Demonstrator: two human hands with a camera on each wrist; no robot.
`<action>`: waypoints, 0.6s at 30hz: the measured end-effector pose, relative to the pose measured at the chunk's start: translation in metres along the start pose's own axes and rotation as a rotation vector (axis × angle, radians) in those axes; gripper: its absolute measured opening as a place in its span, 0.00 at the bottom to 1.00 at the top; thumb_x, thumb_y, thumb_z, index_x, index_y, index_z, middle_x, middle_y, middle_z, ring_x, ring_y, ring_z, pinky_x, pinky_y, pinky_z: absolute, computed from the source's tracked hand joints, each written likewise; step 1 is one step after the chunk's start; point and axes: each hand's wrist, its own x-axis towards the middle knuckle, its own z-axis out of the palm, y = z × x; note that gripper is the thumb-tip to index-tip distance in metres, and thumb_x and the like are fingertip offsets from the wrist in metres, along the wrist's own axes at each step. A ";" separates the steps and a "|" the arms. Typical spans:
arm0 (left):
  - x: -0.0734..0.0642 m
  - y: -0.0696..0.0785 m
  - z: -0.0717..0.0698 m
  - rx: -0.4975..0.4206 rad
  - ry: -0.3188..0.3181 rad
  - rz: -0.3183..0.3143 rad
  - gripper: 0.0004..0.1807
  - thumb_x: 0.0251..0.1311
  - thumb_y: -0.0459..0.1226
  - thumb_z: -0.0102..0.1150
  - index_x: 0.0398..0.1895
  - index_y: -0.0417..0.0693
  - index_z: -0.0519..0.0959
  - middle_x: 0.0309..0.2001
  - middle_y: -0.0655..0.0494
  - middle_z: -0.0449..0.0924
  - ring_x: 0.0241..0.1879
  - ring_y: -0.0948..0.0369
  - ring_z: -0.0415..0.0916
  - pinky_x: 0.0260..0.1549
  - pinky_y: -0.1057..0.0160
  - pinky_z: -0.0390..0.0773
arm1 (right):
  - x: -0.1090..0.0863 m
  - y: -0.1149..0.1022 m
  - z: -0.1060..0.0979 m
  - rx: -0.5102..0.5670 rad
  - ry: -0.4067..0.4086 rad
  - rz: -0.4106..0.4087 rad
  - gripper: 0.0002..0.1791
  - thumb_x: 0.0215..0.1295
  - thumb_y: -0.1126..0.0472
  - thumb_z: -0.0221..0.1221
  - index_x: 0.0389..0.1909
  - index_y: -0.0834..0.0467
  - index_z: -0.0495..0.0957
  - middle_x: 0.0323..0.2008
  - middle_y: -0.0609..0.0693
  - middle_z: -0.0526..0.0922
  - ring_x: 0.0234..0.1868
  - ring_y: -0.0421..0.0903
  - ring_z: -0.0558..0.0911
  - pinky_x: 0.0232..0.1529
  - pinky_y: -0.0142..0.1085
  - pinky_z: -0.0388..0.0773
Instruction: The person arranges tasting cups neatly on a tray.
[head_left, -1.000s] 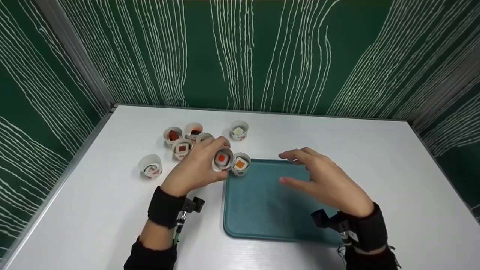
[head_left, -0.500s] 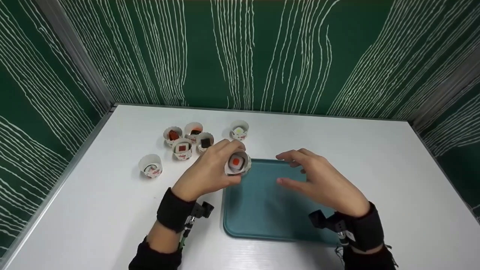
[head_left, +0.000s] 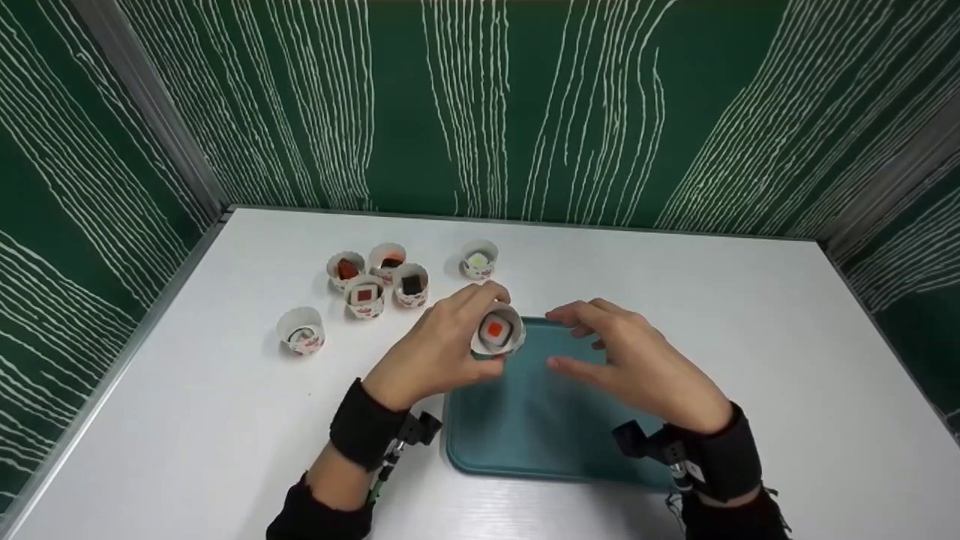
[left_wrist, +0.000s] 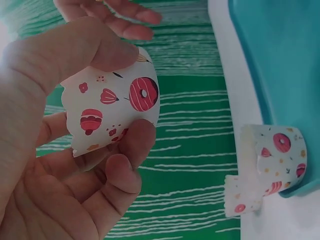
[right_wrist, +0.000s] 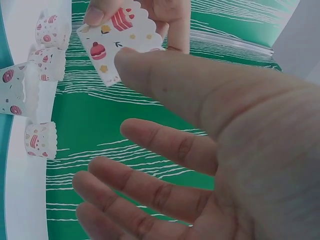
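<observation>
My left hand [head_left: 439,345] grips a white paper baking cup [head_left: 507,312] printed with pink donuts and cupcakes, above the tray's back left corner. Inside it sits a sushi-like piece [head_left: 495,329], white with an orange-red square centre. In the left wrist view, thumb and fingers close around the cup's printed wall [left_wrist: 107,100]. My right hand [head_left: 630,345] hovers over the teal tray [head_left: 540,420] with thumb and fingers apart, holding nothing. Another printed cup [left_wrist: 282,157] stands at the tray's corner in the left wrist view; the left hand hides it in the head view.
Several cups with small pieces cluster at the back left, among them one with a black piece [head_left: 411,285]. A cup [head_left: 301,330] stands alone farther left, and another [head_left: 479,259] stands behind the tray. Green walls [head_left: 405,112] with white lines surround the white table [head_left: 225,420].
The left hand has carried the cup rightward from beside the tray to over its corner, uncovering the cup with the black piece. My right hand has drifted slightly left.
</observation>
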 end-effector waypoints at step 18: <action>0.004 0.009 0.013 -0.026 -0.028 0.016 0.36 0.57 0.35 0.76 0.65 0.46 0.66 0.51 0.50 0.82 0.46 0.60 0.81 0.46 0.61 0.84 | 0.004 -0.003 0.006 0.040 -0.041 -0.023 0.24 0.71 0.52 0.71 0.66 0.49 0.81 0.48 0.46 0.87 0.44 0.39 0.87 0.50 0.41 0.87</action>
